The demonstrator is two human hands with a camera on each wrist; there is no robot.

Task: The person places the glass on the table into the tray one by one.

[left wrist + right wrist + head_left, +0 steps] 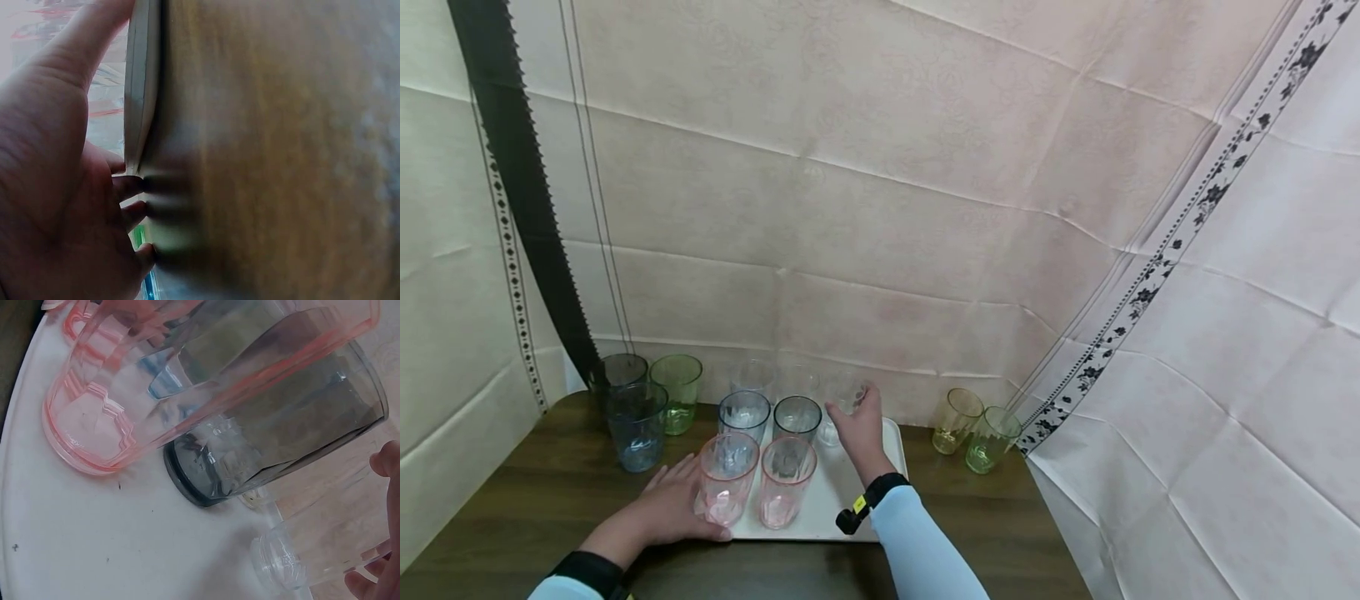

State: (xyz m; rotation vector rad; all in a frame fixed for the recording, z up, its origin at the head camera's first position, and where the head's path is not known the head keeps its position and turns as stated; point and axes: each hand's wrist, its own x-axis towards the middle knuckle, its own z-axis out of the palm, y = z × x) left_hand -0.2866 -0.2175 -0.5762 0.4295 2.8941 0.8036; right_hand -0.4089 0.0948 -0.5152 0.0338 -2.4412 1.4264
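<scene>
A white tray [842, 508] on the wooden table bears several ribbed drinking glasses in rows. At its front stand two pink glasses [787, 479], with a blue glass [744, 412] and a grey glass [200, 469] behind them. Clear glasses line the back. My right hand [862, 427] grips the rightmost clear glass [331, 537], thumb and fingers on opposite sides near its top. My left hand [670, 507] rests spread at the tray's left front corner beside the left pink glass [727, 479]. In the left wrist view its fingertips [147, 256] reach the tabletop.
Left of the tray stand a dark glass [623, 371], a green glass [677, 392] and a blue glass [638, 433]. A yellow glass [957, 421] and another green glass [992, 442] stand near the table's right edge. A cloth [850, 208] hangs close behind the table.
</scene>
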